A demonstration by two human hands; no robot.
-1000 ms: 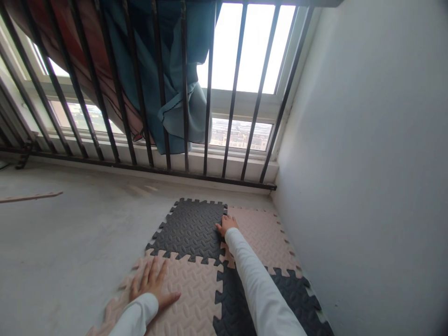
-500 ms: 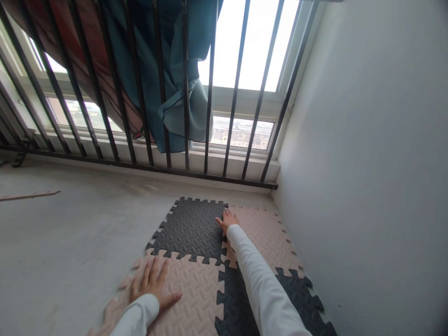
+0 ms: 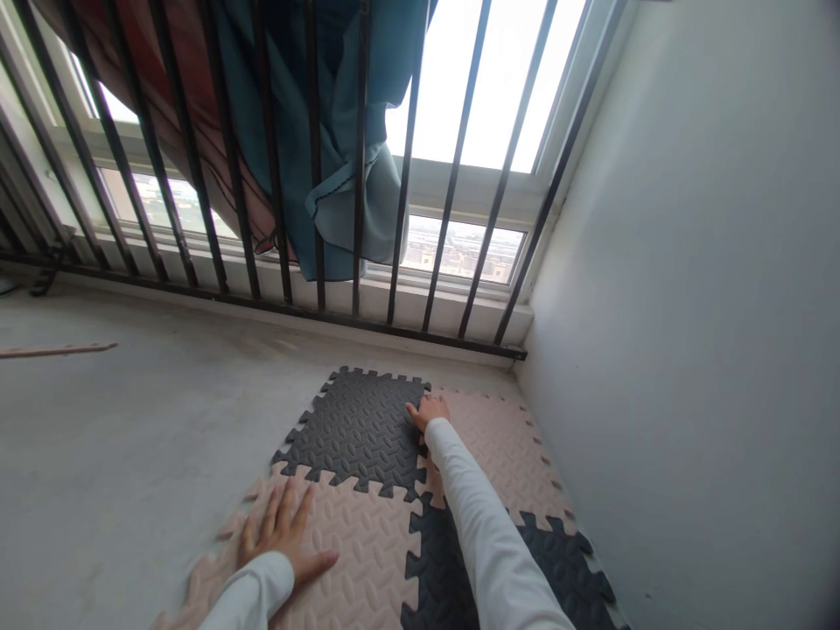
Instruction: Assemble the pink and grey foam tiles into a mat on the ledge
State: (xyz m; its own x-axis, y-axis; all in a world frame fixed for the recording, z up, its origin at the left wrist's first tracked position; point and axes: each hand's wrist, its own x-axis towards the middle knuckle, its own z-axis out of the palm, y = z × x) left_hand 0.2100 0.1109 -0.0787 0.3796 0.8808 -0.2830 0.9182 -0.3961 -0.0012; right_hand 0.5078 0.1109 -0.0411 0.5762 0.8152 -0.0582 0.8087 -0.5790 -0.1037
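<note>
Interlocking foam mat tiles with a raised tread pattern lie on the floor in a checkered layout. My left hand (image 3: 285, 534) rests flat with fingers spread on the near pink foam tile (image 3: 360, 560). My right hand (image 3: 430, 409) touches the seam where the far dark grey foam tile (image 3: 360, 429) meets the far pink foam tile (image 3: 499, 446). Its thumb is apart from the fingers, and it holds nothing. Under my right forearm lies another dark foam tile (image 3: 443, 569), partly hidden by the white sleeve.
A black metal railing (image 3: 289, 306) runs across the back, before windows. Blue and reddish curtains (image 3: 282, 175) hang behind the bars. A white wall (image 3: 709, 306) borders the mat on the right. On the grey floor (image 3: 144, 455) at left lies a thin pinkish strip (image 3: 59, 351).
The view has tilted and shifted slightly. My left hand stays on the near pink tile, and my right hand remains at the seam with its fingers moving only a little.
</note>
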